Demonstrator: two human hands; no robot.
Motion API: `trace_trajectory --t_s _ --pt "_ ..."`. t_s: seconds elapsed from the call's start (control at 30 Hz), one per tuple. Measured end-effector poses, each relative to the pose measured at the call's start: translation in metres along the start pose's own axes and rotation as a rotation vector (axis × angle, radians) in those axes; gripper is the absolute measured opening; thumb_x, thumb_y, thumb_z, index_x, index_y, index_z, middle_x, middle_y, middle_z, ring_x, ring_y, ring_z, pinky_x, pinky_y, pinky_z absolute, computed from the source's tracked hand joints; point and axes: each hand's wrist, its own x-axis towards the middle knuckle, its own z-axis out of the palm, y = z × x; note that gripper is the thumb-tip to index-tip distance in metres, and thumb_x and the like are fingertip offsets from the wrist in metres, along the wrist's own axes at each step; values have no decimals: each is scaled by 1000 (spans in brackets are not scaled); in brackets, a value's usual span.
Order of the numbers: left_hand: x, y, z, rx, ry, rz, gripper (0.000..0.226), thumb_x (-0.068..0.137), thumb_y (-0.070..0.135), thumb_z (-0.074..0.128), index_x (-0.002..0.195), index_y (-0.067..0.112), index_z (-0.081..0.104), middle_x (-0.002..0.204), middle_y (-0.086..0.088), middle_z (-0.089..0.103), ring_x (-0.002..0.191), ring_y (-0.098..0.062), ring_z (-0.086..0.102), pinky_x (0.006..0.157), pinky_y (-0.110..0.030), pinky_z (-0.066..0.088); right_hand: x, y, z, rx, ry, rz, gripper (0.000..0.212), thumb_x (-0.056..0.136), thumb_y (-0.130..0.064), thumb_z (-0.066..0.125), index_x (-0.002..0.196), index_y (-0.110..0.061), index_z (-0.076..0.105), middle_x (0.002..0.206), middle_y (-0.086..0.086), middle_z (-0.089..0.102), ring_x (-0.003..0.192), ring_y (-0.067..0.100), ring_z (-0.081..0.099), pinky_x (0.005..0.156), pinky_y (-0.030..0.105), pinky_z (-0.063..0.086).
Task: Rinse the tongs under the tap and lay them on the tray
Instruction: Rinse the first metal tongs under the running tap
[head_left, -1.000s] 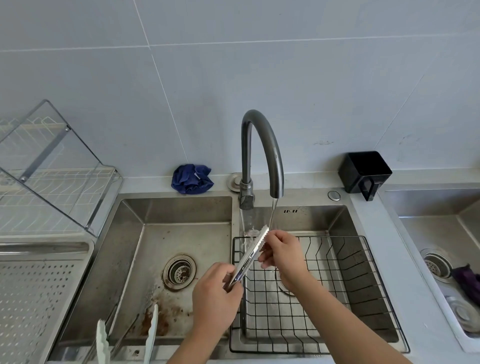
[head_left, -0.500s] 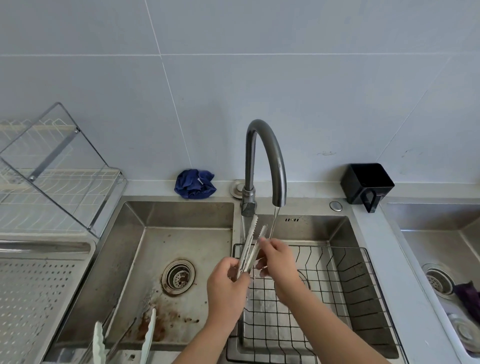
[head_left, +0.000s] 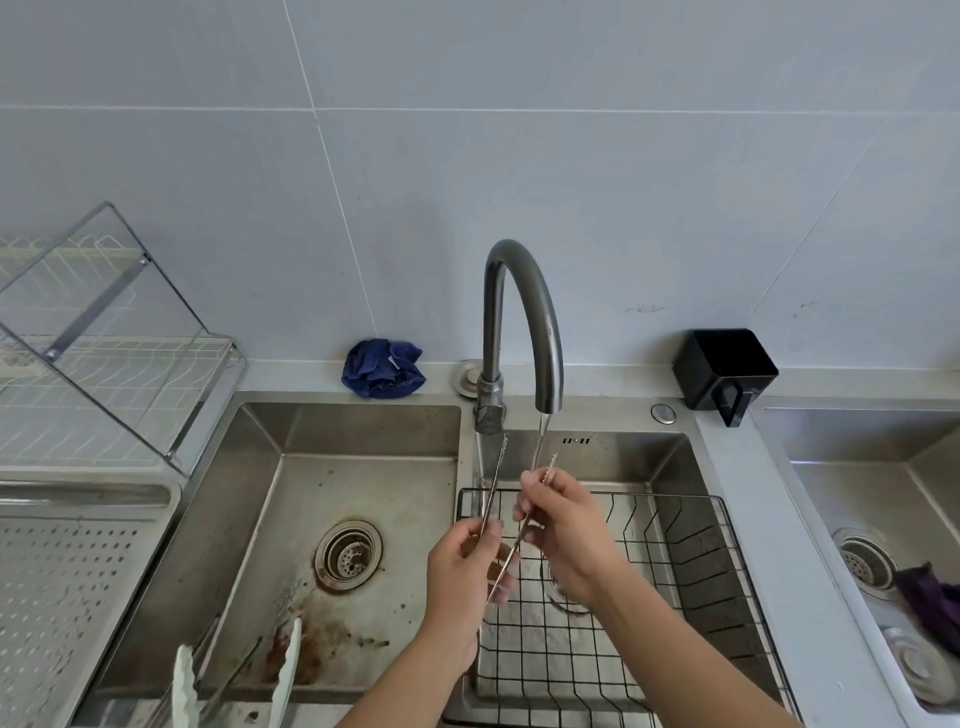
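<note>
Over one steel basin (head_left: 623, 460), left hand (head_left: 460, 579) and right hand (head_left: 569, 535) grip one tongs (head_left: 498, 465) beneath one tap (head_left: 524, 291).

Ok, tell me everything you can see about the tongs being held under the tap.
The tongs are slim, shiny metal, with two narrow arms and toothed tips. They point up and away, arms spread in a V over the wire basket. The left hand pinches one arm; the right hand grips the other near its tip, where water from the tap meets it.

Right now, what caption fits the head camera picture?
Left hand and right hand hold metal tongs open under the running tap.
</note>
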Motion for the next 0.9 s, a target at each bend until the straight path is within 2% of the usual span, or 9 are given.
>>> trace_trajectory --t_s 0.1,0.17,0.27,0.33,0.43,0.57,0.67,0.77,0.9 --pt "7 1 2 21 0 -3 23 95 32 67 89 11 73 65 -13 66 49 -23 56 41 -28 42 -15 11 6 2 -128 60 20 91 -24 72 91 -6 64 71 11 59 60 26 58 53 38 53" --pt "9 -2 2 34 12 -17 27 94 39 67 82 16 76 62 -11 63 49 -23 53 42 -29 40 -17 6 4 0 -172 69 21 95 -24 68 96 -3 67 78 16 64 66 30 63 57 39 57" --pt "9 -8 4 28 8 -49 31 95 42 63 80 20 77 58 -9 59 47 -20 51 42 -29 39 -12 -8 -4 44 -97 23 17 96 -22 62 99 -9 74 87 14 71 79 25 67 63 30 56" --pt "9 -12 6 21 -10 -77 35 95 44 63 75 18 76 56 -8 59 45 -18 51 40 -28 38 -10 -11 -8 56 -34 -15 16 93 -22 63 95 -9 71 91 16 72 83 26 67 64 31 55" --pt "9 -15 8 39 -27 -95 38 93 44 63 71 15 75 55 -10 59 42 -18 49 38 -27 38 -16 0 -12 40 -84 13 20 94 -24 68 96 -4 65 95 21 68 83 28 66 67 35 57" --pt "14 -13 10 102 -50 -135 37 93 47 61 82 17 79 66 -12 68 45 -18 56 40 -27 43 -22 9 -20 -281 -199 90 23 87 -15 80 83 -5 59 80 20 67 74 40 71 77 48 61" --pt "15 -9 12 173 -159 -203 48 97 56 50 91 15 73 65 -11 66 47 -19 55 42 -27 41 -17 6 -22 -371 -93 7 25 88 -9 77 69 -16 63 73 20 68 72 36 71 72 44 62" --pt "17 -9 17 149 -155 -195 36 103 47 46 107 21 71 68 -8 66 51 -16 55 44 -27 40 -13 5 -21 -469 45 -83 13 89 -12 76 80 -9 67 84 27 71 71 31 71 75 52 63" --pt "18 -11 20 100 -179 -198 36 105 40 42 110 17 70 65 1 65 54 -12 53 49 -28 41 -14 15 -17 -608 -8 -68 3 94 -13 68 91 -13 69 80 11 76 66 25 73 74 50 63"
